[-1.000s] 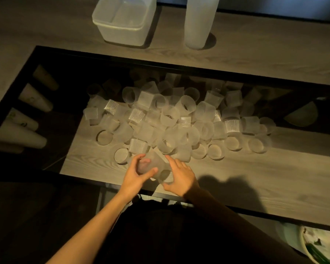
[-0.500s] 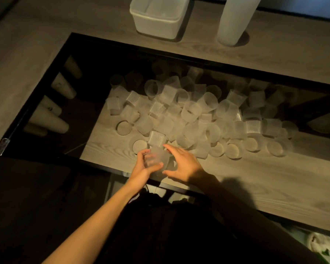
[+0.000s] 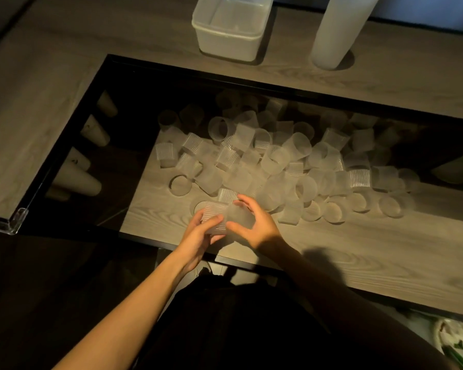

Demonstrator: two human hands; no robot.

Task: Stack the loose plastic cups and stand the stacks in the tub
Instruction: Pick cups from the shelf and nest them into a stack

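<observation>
The ribbed clear plastic cup [image 3: 215,217] lies on its side in my left hand [image 3: 198,236], thumb across its wall and fingers curled underneath. Its mouth meets the smooth frosted plastic cup [image 3: 239,216], which my right hand [image 3: 257,222] grips with the thumb below and the fingers arched over the top. I cannot tell whether one cup sits inside the other or they only touch. Both are held just above the near edge of the black-framed table [image 3: 171,70].

Just beyond my fingers lies the heap of loose translucent cups [image 3: 278,161], some ribbed and some smooth, most tipped on their sides and a few standing mouth up along the near row. The white translucent rectangular tub [image 3: 225,46] stands on the wooden surface past the far side of the frame, well apart from my hands. To its right stands a tall frosted white column [image 3: 337,30]. On the left, beneath the dark glass, several beige tapered cups [image 3: 76,180] lie on their sides. A clear plastic corner guard [image 3: 14,221] caps the table's near left corner.
</observation>
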